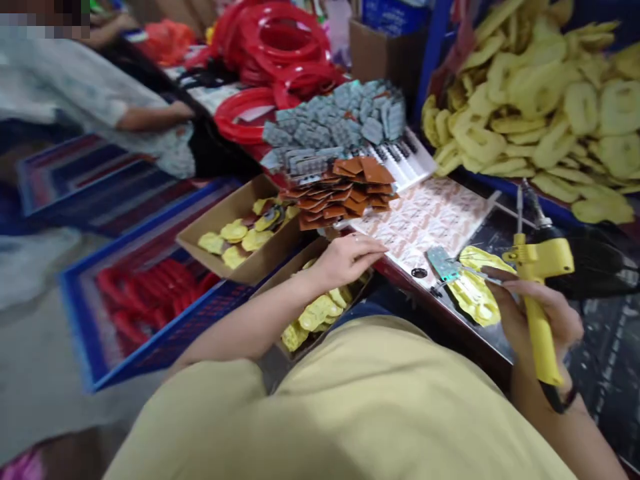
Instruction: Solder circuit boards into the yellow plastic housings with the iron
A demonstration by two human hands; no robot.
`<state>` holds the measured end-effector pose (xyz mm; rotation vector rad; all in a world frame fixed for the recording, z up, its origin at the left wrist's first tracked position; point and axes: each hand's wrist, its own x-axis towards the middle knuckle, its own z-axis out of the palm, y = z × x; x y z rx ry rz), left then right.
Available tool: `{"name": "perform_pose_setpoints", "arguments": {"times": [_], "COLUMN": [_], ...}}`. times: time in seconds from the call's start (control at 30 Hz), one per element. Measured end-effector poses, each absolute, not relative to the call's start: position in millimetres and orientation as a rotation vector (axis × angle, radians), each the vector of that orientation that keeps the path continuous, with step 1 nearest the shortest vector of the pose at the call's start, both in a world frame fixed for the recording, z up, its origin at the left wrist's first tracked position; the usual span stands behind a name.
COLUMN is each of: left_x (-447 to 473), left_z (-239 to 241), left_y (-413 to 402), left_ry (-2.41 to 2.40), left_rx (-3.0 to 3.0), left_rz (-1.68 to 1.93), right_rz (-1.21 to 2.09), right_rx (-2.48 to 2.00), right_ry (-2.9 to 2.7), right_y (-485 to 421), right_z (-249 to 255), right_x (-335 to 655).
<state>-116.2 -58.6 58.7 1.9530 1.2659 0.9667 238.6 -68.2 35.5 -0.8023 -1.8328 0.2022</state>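
My left hand reaches over a cardboard box of yellow parts, fingers stretched toward the table's edge, with nothing visible in it. My right hand is curled at the yellow handle of a pistol-shaped soldering gun, whose metal tip points away from me. A slim pointed tool shows at the right fingertips; its kind is unclear. Below these fingertips lies a yellow plastic shell on the table. A grey-green circuit board with thin wires touches it. A small black round part lies to its left.
Brown boards and grey-green boards are stacked ahead, before red rings. Yellow shells heap at the right. Boxes of yellow parts and a blue crate stand left. A person's arm shows beyond.
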Motion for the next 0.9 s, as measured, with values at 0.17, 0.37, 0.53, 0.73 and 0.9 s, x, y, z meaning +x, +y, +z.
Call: {"name": "perform_pose_setpoints", "arguments": {"times": [0.17,0.37,0.53,0.73,0.9], "left_x": [-50.7,-5.7,9.1,19.6,25.8], "left_z": [69.2,84.8,82.3,68.1,55.4], "left_y": [-17.6,-19.2,-19.5,-8.3,-25.6], "left_ry": [0.866,0.654,0.599,0.569,0.741], "left_rx": [1.935,2.015,1.700,1.440,1.527], "left_rz": [0.920,0.779,0.698,0.653,0.566], "right_rz": [-0.014,-0.107,-0.115,-0.095,-0.022], "right_rx": [-0.860,-0.931,-0.949,-0.947,-0.974], "right_ry": [-1.899,-2.022,-2.001,-1.898,-1.742], "right_y": [-84.9,-108.2,-129.8,-151.2,-166.5], "right_z": [49.9,59.3,56.4,58.1,48.2], "right_x": [243.2,255.7,257.3,263.4,279.1]}}
